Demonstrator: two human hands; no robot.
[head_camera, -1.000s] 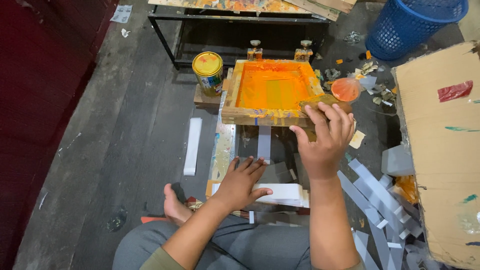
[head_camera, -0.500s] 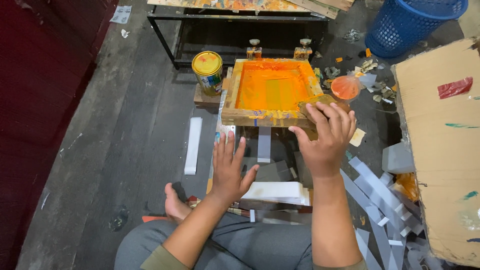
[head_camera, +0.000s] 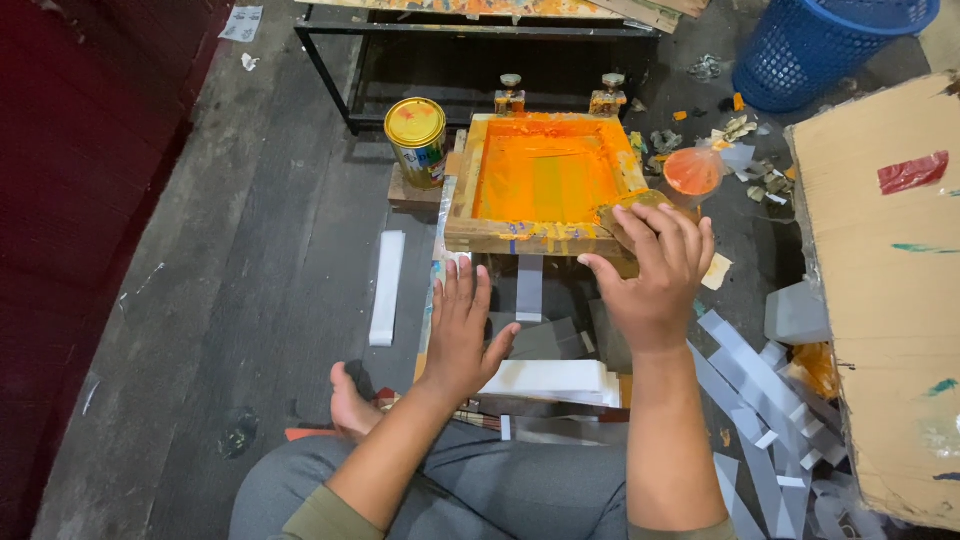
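Note:
A wooden screen-printing frame (head_camera: 470, 195) coated with orange ink sits on the floor in front of me, hinged at its far side. My right hand (head_camera: 650, 270) grips the frame's near right corner. My left hand (head_camera: 462, 330) is flat with fingers spread, pressing on the board under the frame's near left edge. A stack of white paper strips (head_camera: 550, 378) lies just right of my left hand.
A yellow paint can (head_camera: 417, 140) stands left of the frame. A small cup of orange ink (head_camera: 692, 172) sits at its right. A cardboard sheet (head_camera: 880, 300) lies at far right, grey strips (head_camera: 750, 400) beside it, a blue basket (head_camera: 820, 40) behind, a white strip (head_camera: 387, 285) at left.
My left hand has moved forward from the white paper stack near my lap to the board under the frame's near edge, fingers now spread flat. My right hand stays on the frame corner.

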